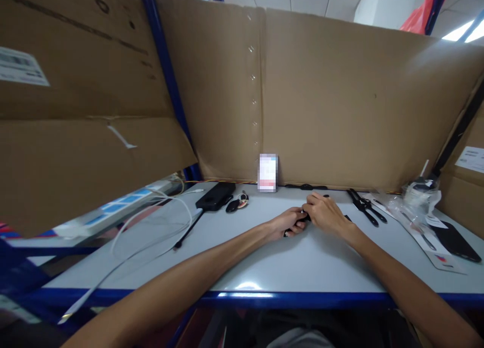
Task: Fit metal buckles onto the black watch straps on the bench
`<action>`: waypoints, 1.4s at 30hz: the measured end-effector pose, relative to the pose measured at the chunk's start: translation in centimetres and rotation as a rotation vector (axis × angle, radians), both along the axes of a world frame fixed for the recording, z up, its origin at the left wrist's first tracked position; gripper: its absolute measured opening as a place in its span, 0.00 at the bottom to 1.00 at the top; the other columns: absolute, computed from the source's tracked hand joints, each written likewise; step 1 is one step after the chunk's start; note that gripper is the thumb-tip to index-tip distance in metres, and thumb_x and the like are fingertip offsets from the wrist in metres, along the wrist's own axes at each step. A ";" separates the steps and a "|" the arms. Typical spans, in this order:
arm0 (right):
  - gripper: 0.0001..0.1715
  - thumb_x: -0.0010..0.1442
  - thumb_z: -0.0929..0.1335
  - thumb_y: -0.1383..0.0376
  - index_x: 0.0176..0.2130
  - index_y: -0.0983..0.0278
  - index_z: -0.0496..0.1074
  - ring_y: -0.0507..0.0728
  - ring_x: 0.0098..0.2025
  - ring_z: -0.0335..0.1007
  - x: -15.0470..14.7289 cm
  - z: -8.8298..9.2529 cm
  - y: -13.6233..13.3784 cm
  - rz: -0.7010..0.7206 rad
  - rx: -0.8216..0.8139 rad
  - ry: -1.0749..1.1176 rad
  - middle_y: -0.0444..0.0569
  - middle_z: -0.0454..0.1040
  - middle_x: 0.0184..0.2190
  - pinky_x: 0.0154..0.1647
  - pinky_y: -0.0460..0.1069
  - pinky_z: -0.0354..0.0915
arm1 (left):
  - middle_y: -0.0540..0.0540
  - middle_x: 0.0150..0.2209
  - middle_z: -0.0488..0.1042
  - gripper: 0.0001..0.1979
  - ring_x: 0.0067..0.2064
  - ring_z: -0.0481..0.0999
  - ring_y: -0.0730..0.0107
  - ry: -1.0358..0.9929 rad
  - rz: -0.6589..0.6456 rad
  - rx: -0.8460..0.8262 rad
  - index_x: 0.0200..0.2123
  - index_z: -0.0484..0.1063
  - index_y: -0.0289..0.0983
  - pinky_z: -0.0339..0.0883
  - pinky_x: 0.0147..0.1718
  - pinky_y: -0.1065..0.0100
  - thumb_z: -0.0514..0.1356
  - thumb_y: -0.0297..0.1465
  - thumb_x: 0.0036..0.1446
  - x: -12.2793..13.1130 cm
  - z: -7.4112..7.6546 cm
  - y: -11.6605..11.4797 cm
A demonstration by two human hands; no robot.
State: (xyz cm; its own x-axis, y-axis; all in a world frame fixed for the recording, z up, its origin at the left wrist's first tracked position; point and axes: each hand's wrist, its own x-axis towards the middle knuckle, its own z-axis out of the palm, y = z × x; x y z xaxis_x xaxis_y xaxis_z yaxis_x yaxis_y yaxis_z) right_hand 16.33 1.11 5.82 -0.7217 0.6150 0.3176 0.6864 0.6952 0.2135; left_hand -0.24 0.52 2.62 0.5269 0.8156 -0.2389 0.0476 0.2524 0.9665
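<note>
Left hand (290,223) has its fingers curled, pinching a small black item (307,218). Right hand (322,213) sits just beside it, fingers bent over the item's upper end, fingertips hidden, so can't tell its grip. Item is between the hands, over the middle of the desk (245,259), mostly covered; can't tell its long axis or which way it points.

Right of the hands: black-handled cutting tool (366,207), handles toward the desk's front right. Farther right, a clear plastic bag (410,207) with something white and dark inside; beside it, a flat clear package (438,254) containing a slim tool, long axis slanting down right. Black phone (458,241) next to that.

Behind: pixelated upright screen (267,173) against the cardboard (340,101). Left: key fob (233,206), black box-shaped device (216,195), white cable (132,257), power strip (109,212).
</note>
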 end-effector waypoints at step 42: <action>0.09 0.63 0.66 0.65 0.32 0.62 0.76 0.54 0.35 0.71 0.0 -2.2 1.8 -0.225 -0.153 0.381 0.48 0.79 0.33 0.33 0.47 0.55 | 0.59 0.21 0.52 0.17 0.16 0.42 0.83 0.007 -0.067 -0.104 0.34 0.56 0.41 0.32 0.15 0.76 0.55 0.47 0.63 -0.5 0.1 0.6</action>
